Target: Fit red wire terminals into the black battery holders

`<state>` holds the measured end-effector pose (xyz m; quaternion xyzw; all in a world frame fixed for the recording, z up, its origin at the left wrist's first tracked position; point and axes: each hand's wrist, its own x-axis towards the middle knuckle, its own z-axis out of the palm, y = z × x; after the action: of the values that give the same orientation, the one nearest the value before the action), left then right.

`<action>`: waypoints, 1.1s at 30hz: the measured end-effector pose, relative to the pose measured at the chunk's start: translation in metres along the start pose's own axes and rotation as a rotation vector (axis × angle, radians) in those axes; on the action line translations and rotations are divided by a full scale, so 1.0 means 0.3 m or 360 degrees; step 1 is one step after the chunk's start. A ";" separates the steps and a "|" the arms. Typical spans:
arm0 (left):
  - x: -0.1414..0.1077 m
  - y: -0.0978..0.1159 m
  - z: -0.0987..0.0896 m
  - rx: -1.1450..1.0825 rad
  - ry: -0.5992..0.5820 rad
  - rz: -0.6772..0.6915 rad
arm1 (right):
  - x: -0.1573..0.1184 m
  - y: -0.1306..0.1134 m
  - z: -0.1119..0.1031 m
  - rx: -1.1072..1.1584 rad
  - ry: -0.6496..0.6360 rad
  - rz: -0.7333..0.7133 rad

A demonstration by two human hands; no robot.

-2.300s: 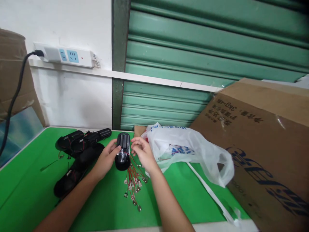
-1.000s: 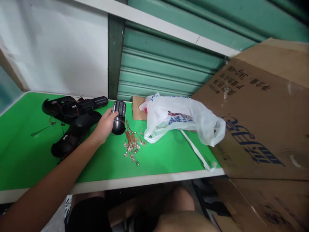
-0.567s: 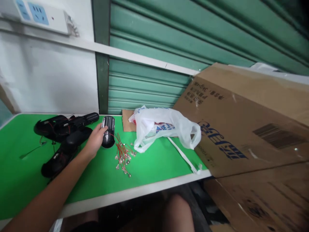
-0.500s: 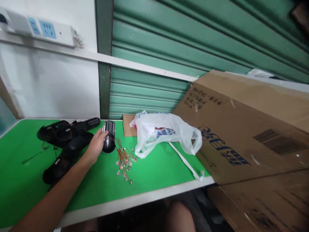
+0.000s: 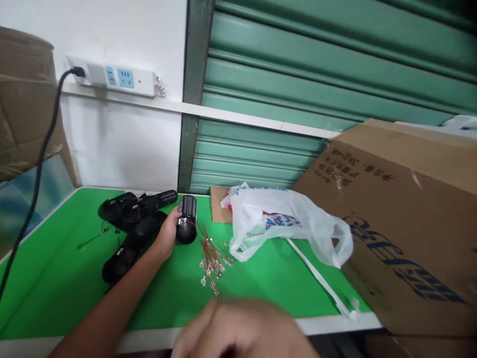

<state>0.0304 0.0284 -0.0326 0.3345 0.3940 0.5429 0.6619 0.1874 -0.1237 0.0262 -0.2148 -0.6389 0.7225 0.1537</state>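
My left hand [image 5: 168,232] grips the left edge of a black oval device [image 5: 187,226] that rests on the green tabletop [image 5: 167,303]. Just right of the device lies a bunch of red wires [image 5: 212,258] with small metallic ends. Several more black devices [image 5: 143,228] are heaped left of my left hand, partly behind the forearm. My right hand [image 5: 242,328] is large and blurred at the bottom of the view, in front of the table edge; its fingers are curled, and whatever they hold, if anything, is hidden.
A white plastic bag [image 5: 283,214] lies on a cardboard piece [image 5: 219,206] at the back. Large cardboard boxes stand right [image 5: 395,223] and left [image 5: 28,104]. A black cable [image 5: 42,154] hangs from the power strip [image 5: 112,77]. A white strip [image 5: 320,278] crosses the table's right part.
My right hand has come into view from below. The view has shifted left, showing the cable and left box. My left hand still holds the black device.
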 end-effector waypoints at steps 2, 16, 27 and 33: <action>-0.010 0.005 0.003 -0.0043 -0.0033 0.0016 | 0.030 -0.080 -0.141 0.0074 0.0423 -0.0371; -0.034 0.017 -0.004 -0.0094 -0.0149 -0.0186 | 0.178 0.164 -0.503 -0.0069 0.1780 -0.0626; 0.007 -0.016 -0.030 0.0111 0.0042 -0.0057 | 0.072 0.146 -0.511 -0.1118 0.1413 0.0139; 0.018 -0.020 -0.026 0.0112 0.0272 0.0022 | 0.081 0.100 -0.406 -0.1501 0.1313 0.0739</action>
<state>0.0268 0.0326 -0.0424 0.3126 0.4656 0.5599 0.6099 0.2298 -0.0113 -0.0174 -0.6497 -0.7124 0.2387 0.1156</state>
